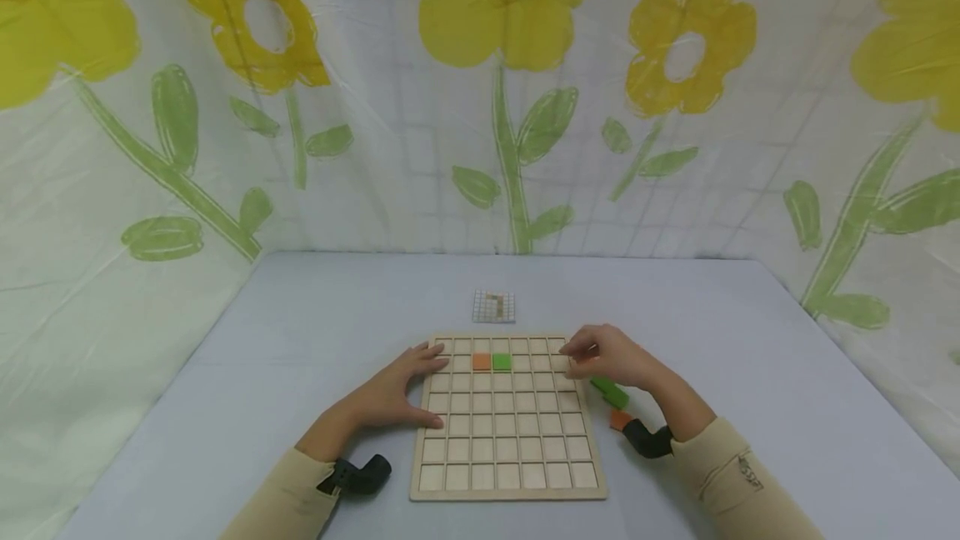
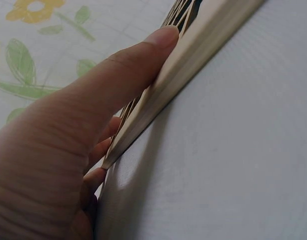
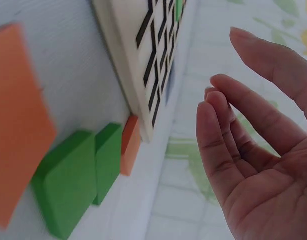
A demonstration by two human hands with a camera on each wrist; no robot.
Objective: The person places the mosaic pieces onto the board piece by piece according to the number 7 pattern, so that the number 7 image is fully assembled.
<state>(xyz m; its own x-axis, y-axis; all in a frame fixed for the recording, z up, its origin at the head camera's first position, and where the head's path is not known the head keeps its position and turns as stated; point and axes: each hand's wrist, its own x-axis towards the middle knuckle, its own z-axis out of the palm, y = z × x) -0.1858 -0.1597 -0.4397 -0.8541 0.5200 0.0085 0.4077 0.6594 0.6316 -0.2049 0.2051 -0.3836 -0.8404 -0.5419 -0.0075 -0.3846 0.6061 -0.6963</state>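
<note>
A wooden grid board [image 1: 508, 493] lies flat on the table, with an orange tile [image 1: 482, 362] and a green tile [image 1: 502, 362] side by side in its second row from the far edge. Along the board's left edge rests my left hand [image 1: 396, 390], thumb and fingers spread on the frame; the left wrist view has the thumb [image 2: 138, 60] on the rim. Over the far right edge hovers my right hand [image 1: 617, 357], fingers loosely bent. Nothing sits between its thumb and fingertips in the right wrist view.
Right of the board lie loose tiles: two green, one of them this green tile [image 3: 66, 180], plus a near orange tile [image 3: 18, 130] and a far orange tile [image 3: 130, 147]. A small grid-patterned card [image 1: 493, 307] lies beyond the board. A flowered curtain [image 1: 390, 148] hangs behind the table.
</note>
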